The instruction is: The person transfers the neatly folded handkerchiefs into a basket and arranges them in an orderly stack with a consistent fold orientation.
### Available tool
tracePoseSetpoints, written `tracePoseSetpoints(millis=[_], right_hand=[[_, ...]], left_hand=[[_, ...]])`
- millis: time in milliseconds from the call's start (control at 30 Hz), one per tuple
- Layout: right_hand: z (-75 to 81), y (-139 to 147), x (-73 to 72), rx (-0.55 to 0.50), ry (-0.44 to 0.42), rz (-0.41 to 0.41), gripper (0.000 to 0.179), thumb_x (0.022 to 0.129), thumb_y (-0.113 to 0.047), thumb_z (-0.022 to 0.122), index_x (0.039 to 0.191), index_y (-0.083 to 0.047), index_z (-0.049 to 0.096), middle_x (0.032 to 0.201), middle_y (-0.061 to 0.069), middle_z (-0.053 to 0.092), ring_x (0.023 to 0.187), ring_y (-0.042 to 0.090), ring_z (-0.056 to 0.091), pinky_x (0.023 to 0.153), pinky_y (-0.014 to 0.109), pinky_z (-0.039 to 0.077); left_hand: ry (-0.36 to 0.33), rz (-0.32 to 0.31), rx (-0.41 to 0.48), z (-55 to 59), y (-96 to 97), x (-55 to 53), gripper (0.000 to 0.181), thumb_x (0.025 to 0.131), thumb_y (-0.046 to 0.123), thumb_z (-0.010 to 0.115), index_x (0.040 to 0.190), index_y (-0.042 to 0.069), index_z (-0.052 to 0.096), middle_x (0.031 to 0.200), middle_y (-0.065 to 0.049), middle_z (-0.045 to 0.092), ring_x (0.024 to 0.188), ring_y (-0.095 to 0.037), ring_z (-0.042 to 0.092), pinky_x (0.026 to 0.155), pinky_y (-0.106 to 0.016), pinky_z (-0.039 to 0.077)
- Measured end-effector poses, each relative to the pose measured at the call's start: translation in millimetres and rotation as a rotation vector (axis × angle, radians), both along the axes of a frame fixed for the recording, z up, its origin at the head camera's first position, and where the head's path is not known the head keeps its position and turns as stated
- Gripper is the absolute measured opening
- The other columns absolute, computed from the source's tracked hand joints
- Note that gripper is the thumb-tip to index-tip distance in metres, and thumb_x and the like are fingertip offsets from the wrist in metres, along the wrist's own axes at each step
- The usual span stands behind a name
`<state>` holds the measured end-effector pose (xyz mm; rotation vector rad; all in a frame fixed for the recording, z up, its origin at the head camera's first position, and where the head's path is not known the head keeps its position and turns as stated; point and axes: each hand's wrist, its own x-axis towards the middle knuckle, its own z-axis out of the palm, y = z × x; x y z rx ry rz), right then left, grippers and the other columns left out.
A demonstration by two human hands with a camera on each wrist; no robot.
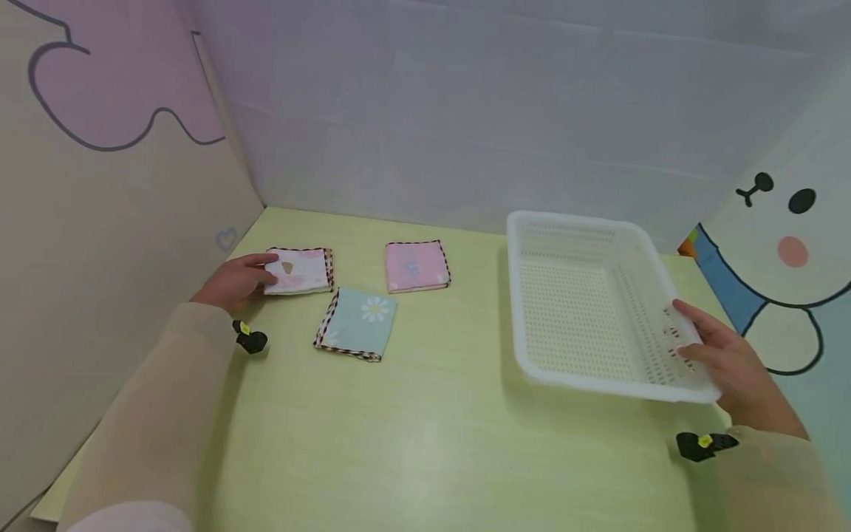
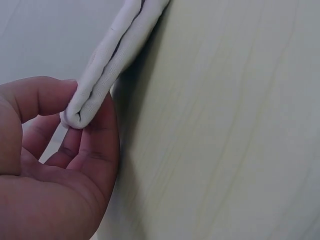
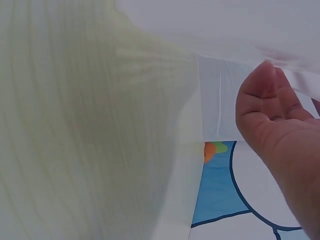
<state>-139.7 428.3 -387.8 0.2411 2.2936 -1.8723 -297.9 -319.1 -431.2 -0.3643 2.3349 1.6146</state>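
Observation:
At the far left of the table, my left hand (image 1: 233,284) pinches the left edge of a folded white-and-pink handkerchief (image 1: 301,270) with a checked border. In the left wrist view the thumb and fingers close on the thick fold of this handkerchief (image 2: 105,65), its near edge raised off the tabletop. My right hand (image 1: 741,366) grips the right side of a white perforated plastic basket (image 1: 572,318). From the right wrist view, curled fingers (image 3: 257,97) lie under the rim, and the basket (image 3: 225,25) is above the table there. Nothing shows inside the basket.
A folded light-green handkerchief with a daisy (image 1: 359,324) and a folded pink handkerchief (image 1: 417,266) lie between the hands on the pale yellow table (image 1: 412,443). A white wall sheet (image 1: 425,118) stands behind; printed panels flank both sides.

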Motion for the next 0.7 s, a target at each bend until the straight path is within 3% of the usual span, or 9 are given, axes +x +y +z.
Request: tracePoseSetpoints(millis=[167, 367, 533, 700], right_hand=[[-2.9, -0.4, -1.0, -0.014, 0.011, 0.013, 0.074, 0.105, 0.002, 0.050, 0.165, -0.031, 0.021, 0.171, -0.004, 0.010, 0.104, 0.003, 0.058, 0.078, 0.030, 0.060], [-2.9, 2.2, -4.1, 0.037, 0.014, 0.023, 0.074, 0.106, 0.000, 0.048, 0.165, -0.032, 0.018, 0.171, -0.006, 0.009, 0.106, 0.003, 0.055, 0.078, 0.031, 0.060], [-1.7, 3.1, -4.3, 0.068, -0.021, 0.007, 0.075, 0.106, -0.001, 0.048, 0.165, -0.036, 0.018, 0.172, -0.009, 0.004, 0.108, 0.005, 0.052, 0.080, 0.032, 0.060], [-1.2, 2.3, -3.2, 0.101, -0.036, -0.004, 0.075, 0.106, -0.003, 0.049, 0.165, -0.037, 0.018, 0.173, -0.007, 0.002, 0.106, 0.006, 0.053, 0.080, 0.033, 0.061]], left_hand=[[-0.012, 0.024, 0.052, 2.1, 0.5, 4.1, 0.062, 0.103, 0.013, 0.062, 0.161, 0.019, 0.039, 0.171, -0.009, 0.015, 0.144, -0.026, 0.034, 0.109, -0.032, 0.044], [0.027, 0.023, 0.085, 5.7, 1.2, 3.4, 0.062, 0.104, 0.016, 0.062, 0.161, 0.021, 0.038, 0.171, -0.007, 0.015, 0.145, -0.026, 0.031, 0.114, -0.036, 0.039], [0.052, 0.026, 0.168, 8.3, 2.9, 3.1, 0.063, 0.104, 0.013, 0.061, 0.162, 0.021, 0.036, 0.168, -0.007, 0.021, 0.139, -0.022, 0.036, 0.111, -0.033, 0.041], [0.077, 0.043, 0.249, 12.7, 6.9, 7.1, 0.062, 0.105, 0.010, 0.060, 0.162, 0.021, 0.037, 0.154, -0.005, 0.033, 0.127, -0.019, 0.045, 0.096, -0.022, 0.049]])
